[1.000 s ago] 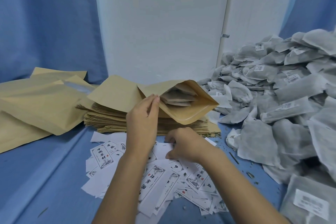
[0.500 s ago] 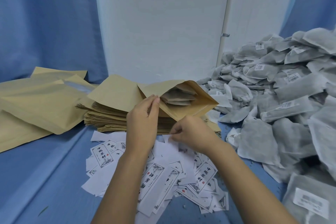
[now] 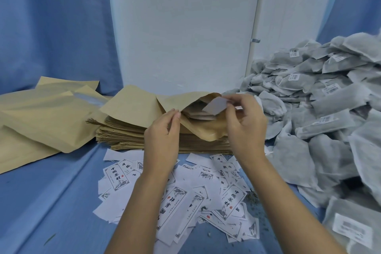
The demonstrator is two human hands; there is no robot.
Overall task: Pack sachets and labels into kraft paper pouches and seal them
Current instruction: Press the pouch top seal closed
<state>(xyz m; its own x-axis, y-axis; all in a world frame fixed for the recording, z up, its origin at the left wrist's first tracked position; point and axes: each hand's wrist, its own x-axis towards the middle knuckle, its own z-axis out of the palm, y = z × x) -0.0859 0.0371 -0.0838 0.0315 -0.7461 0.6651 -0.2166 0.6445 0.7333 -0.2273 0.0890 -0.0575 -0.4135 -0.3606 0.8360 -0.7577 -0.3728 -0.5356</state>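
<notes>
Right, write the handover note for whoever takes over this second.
Left hand pinches the open pouch by its near lip, so the mouth gapes.
Right hand pinches a label at the mouth, not yet in.
Done: sachets are inside; the pouch lies on the stack of flat pouches.
Loose labels in front, sachet heap on the right.
Left: drop the label in, seal.
</notes>
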